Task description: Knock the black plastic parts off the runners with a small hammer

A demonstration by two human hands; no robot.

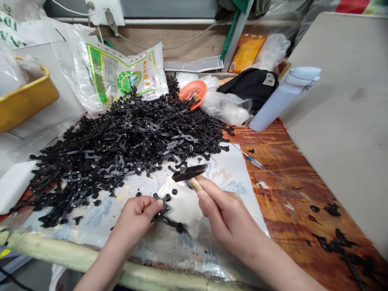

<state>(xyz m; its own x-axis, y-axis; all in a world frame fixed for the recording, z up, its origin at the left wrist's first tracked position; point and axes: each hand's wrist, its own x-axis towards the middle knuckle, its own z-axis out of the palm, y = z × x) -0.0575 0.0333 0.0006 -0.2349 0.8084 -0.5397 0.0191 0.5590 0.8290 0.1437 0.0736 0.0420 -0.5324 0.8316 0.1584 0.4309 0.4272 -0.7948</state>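
Note:
Between the thumb and fingers of my left hand (141,214) is a small black linkage part (165,208), with flat arms and round knobs, held low over the sheet. My right hand (222,208) is closed around the wooden handle of a hammer (189,173). The dark hammer head is above and slightly right of the held part, apart from it. A loose black round cap (174,191) lies just beyond my left fingertips. Behind both hands rises a large pile of black linkage parts (136,129).
A patterned plastic sheet (233,173) covers part of the wooden table (273,161). On the right are a screwdriver (254,161), a pale blue bottle (280,101) and black scraps (336,244). An orange dish (194,89) and printed sack (127,72) stand behind; a yellow bin (33,97) is left.

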